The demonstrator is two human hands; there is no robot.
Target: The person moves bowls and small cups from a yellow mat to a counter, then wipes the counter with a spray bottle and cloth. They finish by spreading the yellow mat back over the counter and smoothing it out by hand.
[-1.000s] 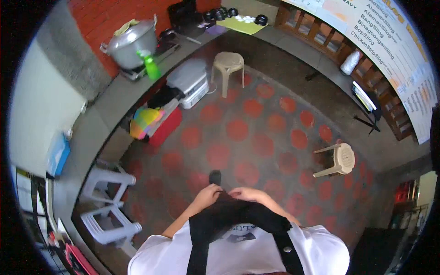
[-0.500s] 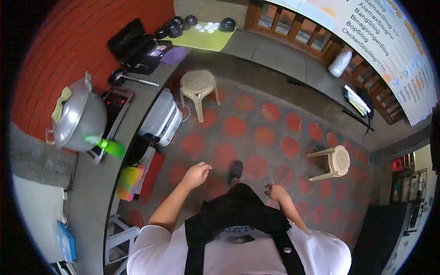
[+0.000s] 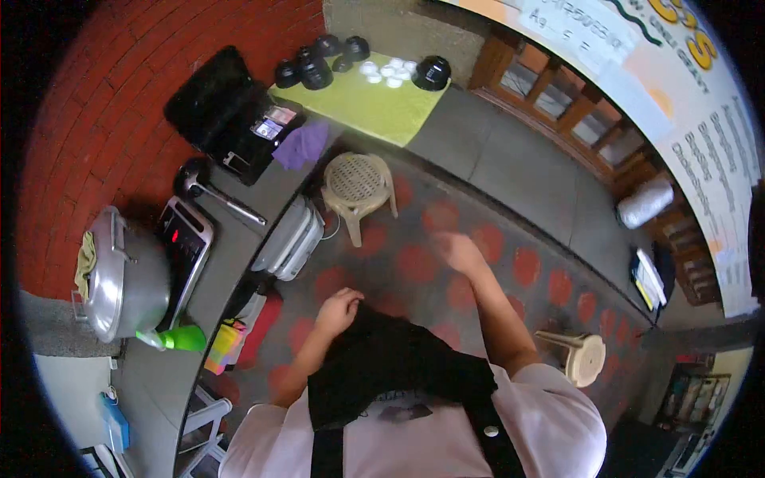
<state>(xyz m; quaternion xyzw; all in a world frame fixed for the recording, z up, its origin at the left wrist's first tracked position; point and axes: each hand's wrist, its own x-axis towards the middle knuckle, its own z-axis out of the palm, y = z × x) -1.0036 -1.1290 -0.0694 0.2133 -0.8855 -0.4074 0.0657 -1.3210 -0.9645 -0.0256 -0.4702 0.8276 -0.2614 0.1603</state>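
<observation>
My left hand (image 3: pixel 340 311) hangs over the floor beside the black apron (image 3: pixel 374 358), its fingers loosely bent and nothing visible in it. My right hand (image 3: pixel 458 253) reaches forward above the red-dotted floor, its fingers smeared by motion; no held thing shows. Ahead of both hands stands a beige plastic stool (image 3: pixel 356 179), apart from them. On the counter to the left are a large silver pot (image 3: pixel 131 279) with a lid, an induction cooker (image 3: pixel 185 243) with a lit red display, a black ladle (image 3: pixel 219 195) and a green spray bottle (image 3: pixel 183 338).
An open black case (image 3: pixel 231 119) holding banknotes and a purple cloth (image 3: pixel 303 145) lie on the counter. Black bowls (image 3: pixel 315 72) and small white cups (image 3: pixel 388 72) sit on a green mat (image 3: pixel 366 107). Another stool (image 3: pixel 586 360) is at right. Plastic containers (image 3: pixel 291 239) stand below the counter.
The view has moved forward toward the mat and counter corner. My right hand has swung forward and up from beside the apron. My left hand stays low, nearer the apron.
</observation>
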